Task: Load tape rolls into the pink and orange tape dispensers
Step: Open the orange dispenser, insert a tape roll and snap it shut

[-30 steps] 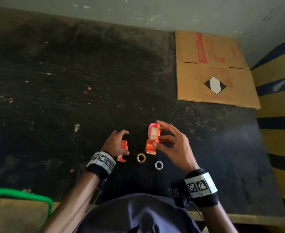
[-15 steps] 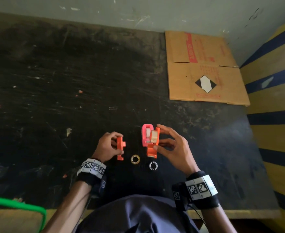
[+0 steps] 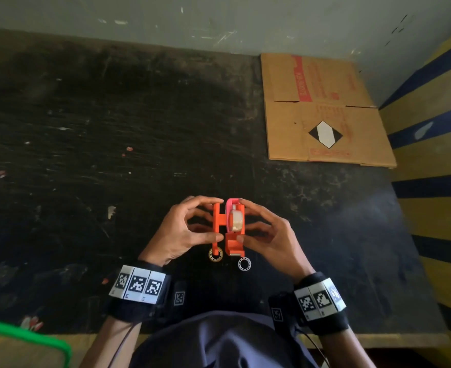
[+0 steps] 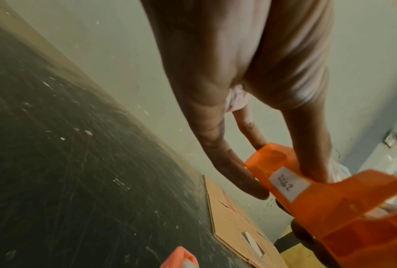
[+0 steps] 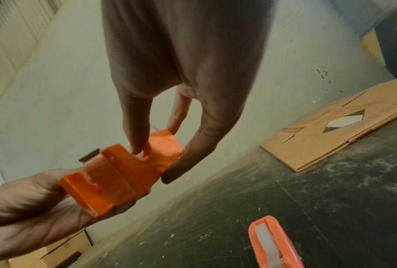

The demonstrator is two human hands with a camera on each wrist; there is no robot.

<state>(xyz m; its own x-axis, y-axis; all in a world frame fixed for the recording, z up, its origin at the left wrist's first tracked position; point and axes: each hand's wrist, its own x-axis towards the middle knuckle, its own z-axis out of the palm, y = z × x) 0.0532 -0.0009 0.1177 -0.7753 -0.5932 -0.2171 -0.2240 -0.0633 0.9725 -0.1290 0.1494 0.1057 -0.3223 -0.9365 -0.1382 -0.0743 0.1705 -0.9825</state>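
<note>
Above table (image 3: 139, 128) | left hand (image 3: 178, 232) fingers pinch orange cover (image 3: 217, 224) | right hand (image 3: 271, 235) fingers grip orange dispenser (image 3: 236, 244)

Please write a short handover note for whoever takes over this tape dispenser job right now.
Left hand: grips the orange dispenser's loose side half, raised off the table, against the body.
Right hand: grips the orange dispenser body, with a clear tape roll seated in it.
Pink dispenser: on the dark table behind the orange one, tape showing inside.
Two small rings on the table near the person: a yellowish one and a white one.
Done: rolls sit in both dispensers, it seems.
Left: close the orange halves together; whether the rings still belong anywhere I cannot tell.
</note>
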